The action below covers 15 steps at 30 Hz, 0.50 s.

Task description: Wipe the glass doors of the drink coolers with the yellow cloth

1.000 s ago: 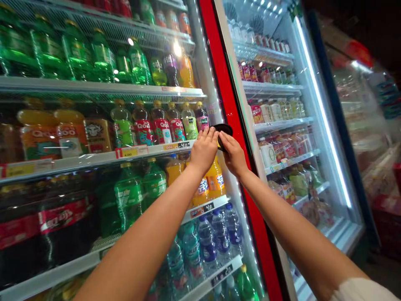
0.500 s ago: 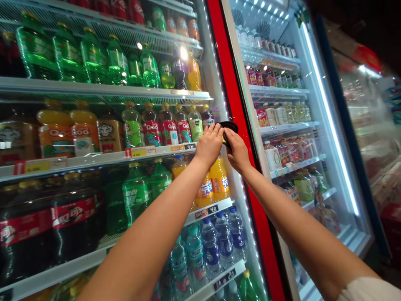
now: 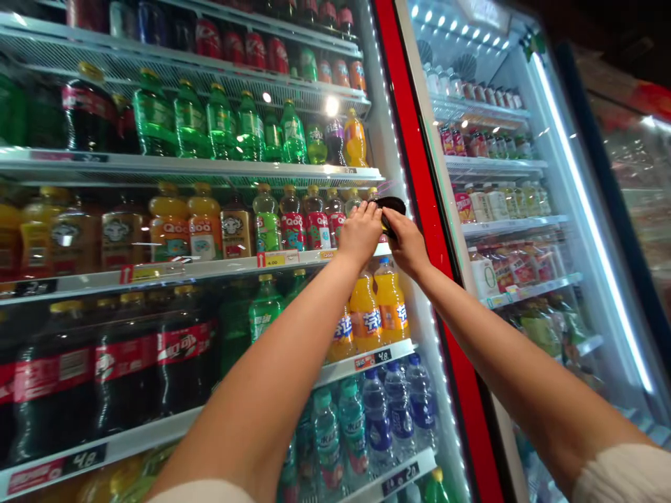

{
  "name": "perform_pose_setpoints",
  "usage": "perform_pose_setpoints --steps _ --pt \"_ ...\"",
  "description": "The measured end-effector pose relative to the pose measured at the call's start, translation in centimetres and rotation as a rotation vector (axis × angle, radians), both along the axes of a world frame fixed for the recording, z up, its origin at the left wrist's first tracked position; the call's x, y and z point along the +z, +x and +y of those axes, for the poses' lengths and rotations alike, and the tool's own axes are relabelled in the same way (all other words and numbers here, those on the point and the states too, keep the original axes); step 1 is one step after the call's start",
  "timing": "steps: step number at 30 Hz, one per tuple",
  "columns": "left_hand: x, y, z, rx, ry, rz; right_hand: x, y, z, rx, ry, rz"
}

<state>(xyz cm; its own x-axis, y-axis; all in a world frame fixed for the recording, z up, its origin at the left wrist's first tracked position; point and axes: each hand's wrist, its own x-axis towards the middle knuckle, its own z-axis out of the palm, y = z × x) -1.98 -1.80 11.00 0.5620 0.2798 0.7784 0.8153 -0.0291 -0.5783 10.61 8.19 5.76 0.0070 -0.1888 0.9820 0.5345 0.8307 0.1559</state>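
Both my arms reach out to the glass front of a drinks cooler beside its red frame (image 3: 414, 133). A dark, flat, rounded object (image 3: 391, 205) with a bit of yellow along its near edge shows between my hands; its exact kind is unclear. On its left side, my left hand (image 3: 361, 229) has its fingers close together over the edge, thumb hidden. From the right, my right hand (image 3: 406, 241) grips the same object, fingertips at its near edge. Behind them stand small juice bottles (image 3: 314, 216), with orange soda bottles (image 3: 391, 300) one shelf lower.
Cooler shelves carry green soda bottles (image 3: 191, 119), large cola bottles (image 3: 183, 342), cans (image 3: 255, 50) and water bottles (image 3: 377, 412). Price tags (image 3: 277, 259) line the shelf edges. A second lit cooler (image 3: 498, 168) stands to the right, with a blurred display beyond it.
The view has shifted left and slightly back, so the shelves appear smaller and further right. Both hands stay together on the dark object.
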Motion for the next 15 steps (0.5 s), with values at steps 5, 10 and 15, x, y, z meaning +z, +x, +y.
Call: perform_pose_setpoints --steps 5,10,15 --pt "-5.4 -5.5 -2.7 0.047 0.033 -0.034 -4.7 -3.7 -3.1 -0.011 0.041 -0.149" --pt "-7.7 -4.7 -3.0 0.075 -0.009 0.103 -6.8 -1.6 -2.6 0.011 0.055 -0.209" --pt "-1.6 -6.5 -4.1 0.089 0.002 0.014 -1.2 -6.4 -3.9 0.044 0.030 -0.021"
